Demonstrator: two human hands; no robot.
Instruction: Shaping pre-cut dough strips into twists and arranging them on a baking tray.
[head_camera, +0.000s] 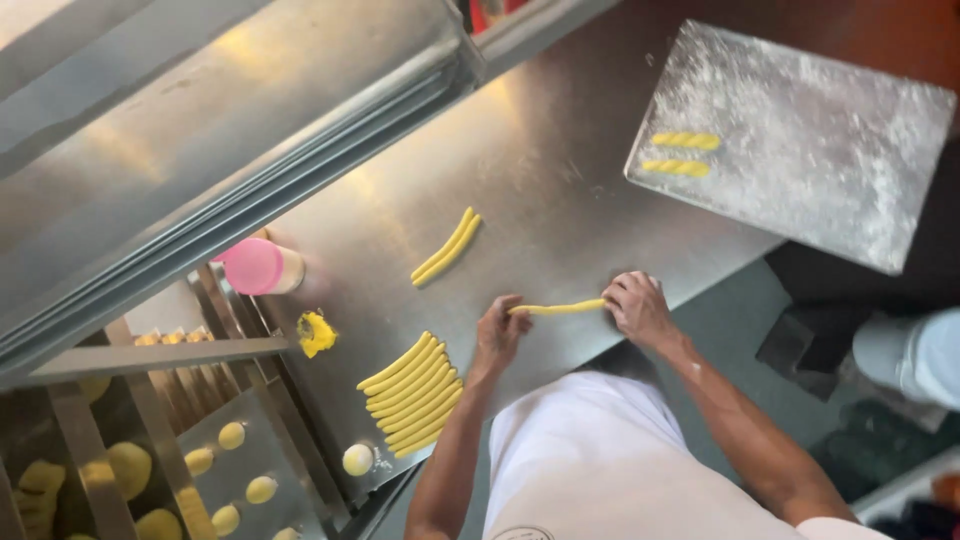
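Left hand (498, 335) and right hand (638, 305) each pinch one end of a thin yellow dough strip (560, 308), stretched level just above the steel bench (540, 160) near its front edge. Both grips grasp the strip. A floured tray (800, 200) at the bench's far corner holds two twisted dough pieces (684, 153).

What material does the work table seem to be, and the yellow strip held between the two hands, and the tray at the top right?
The grey work table looks like brushed stainless steel: dull sheen, soft reflections. The long yellow strip, held by the left hand and right hand, seems soft dough: matte, slightly sagging. The flat rectangular tray is probably metal, dusted with white powder, perhaps flour.
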